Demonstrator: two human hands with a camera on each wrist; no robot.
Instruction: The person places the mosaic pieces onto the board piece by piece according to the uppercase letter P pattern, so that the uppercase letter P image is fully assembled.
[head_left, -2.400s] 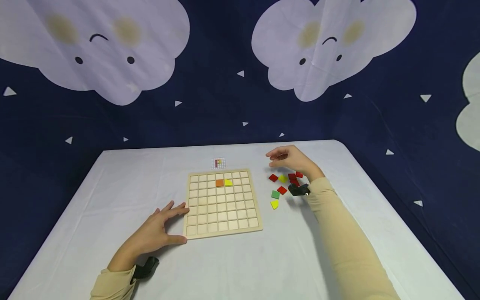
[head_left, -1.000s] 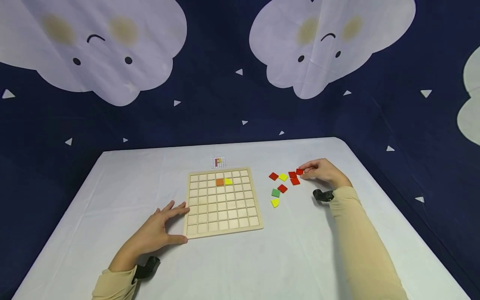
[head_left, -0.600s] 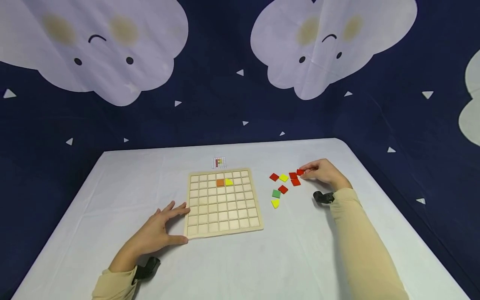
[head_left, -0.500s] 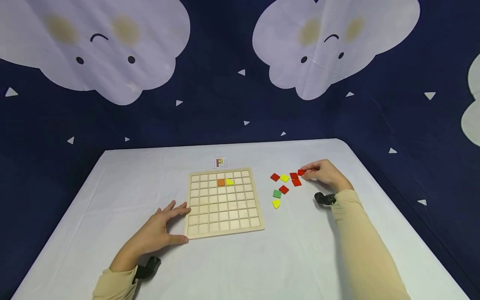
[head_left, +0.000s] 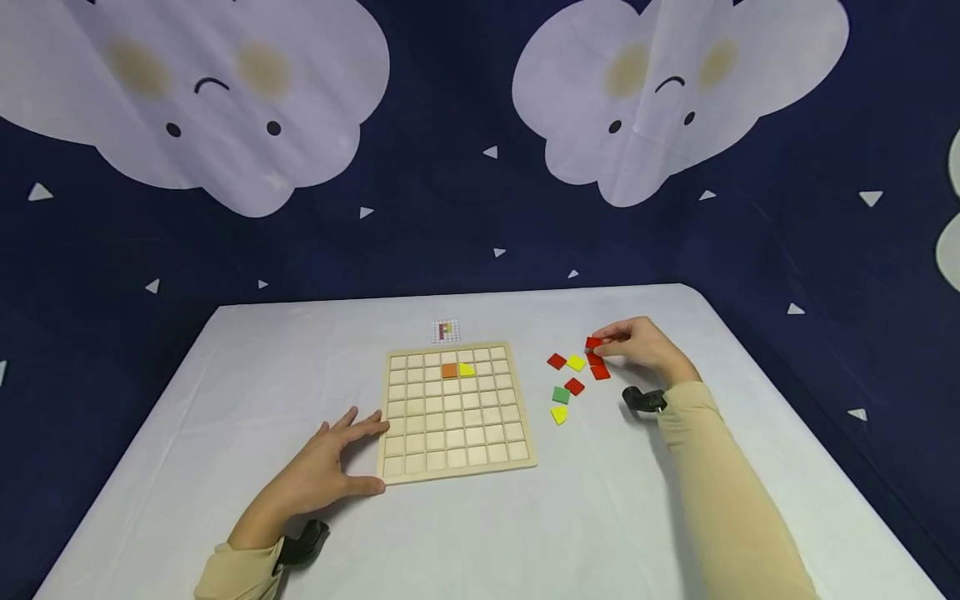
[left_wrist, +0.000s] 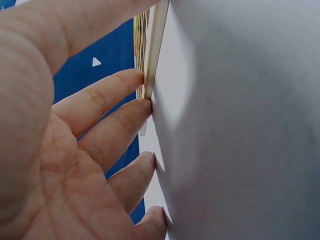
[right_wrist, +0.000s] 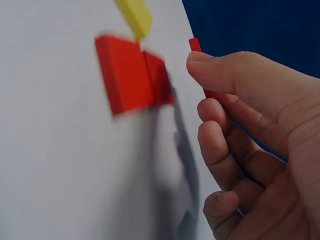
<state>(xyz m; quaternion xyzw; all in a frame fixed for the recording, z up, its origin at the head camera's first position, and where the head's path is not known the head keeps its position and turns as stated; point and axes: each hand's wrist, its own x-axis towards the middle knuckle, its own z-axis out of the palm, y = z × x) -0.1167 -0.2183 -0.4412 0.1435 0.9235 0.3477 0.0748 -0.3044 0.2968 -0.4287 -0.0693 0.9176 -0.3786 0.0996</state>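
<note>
My right hand (head_left: 641, 348) pinches a small red tile (head_left: 592, 342) between thumb and fingers, held up off the cloth in the right wrist view. Just below it lie two more red tiles (head_left: 601, 373), partly overlapped by the held one in the head view. At the wooden grid board (head_left: 453, 438), the left hand (head_left: 318, 473) is spread, its thumb and fingertips touching the left edge. Side by side in the board's upper rows sit an orange tile (head_left: 449, 371) and a yellow tile (head_left: 467, 370) with one cut corner.
Between board and right hand lie loose tiles: a red one (head_left: 557, 362), a yellow one (head_left: 576, 362), another red (head_left: 574, 387), a green one (head_left: 561, 395) and a pointed yellow one (head_left: 559, 415). Behind the board lies a small printed grid card (head_left: 446, 332).
My right hand has gone from above the loose tiles to the rightmost red tile, taken hold of it and lifted it slightly left. The left hand stays at the board's edge.
</note>
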